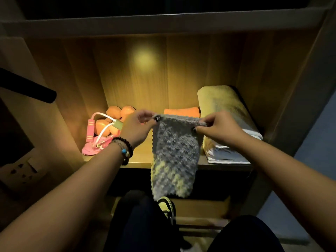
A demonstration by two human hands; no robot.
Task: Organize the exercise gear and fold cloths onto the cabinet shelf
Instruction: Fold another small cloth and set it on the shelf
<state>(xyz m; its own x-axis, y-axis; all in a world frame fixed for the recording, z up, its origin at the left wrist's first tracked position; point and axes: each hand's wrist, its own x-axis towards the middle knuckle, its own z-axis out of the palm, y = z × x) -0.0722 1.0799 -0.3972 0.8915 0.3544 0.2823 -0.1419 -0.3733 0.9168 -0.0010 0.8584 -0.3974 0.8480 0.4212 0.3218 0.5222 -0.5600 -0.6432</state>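
Observation:
A fluffy grey cloth (173, 157) hangs in front of the cabinet shelf (140, 157), held by its top edge. My left hand (137, 128) pinches the top left corner and my right hand (218, 129) pinches the top right corner. On the shelf's left lie orange dumbbells (116, 119) and a pink jump rope (94, 142) with a white cord. At the back sits a folded orange cloth (181, 111). A folded light towel stack (227, 124) fills the shelf's right side.
The cabinet's wooden side walls (258, 88) and an upper shelf board (163, 24) enclose the space. A wall socket (23, 170) and a dark bar (27, 86) are at the left. My legs and a shoe (166, 206) are below.

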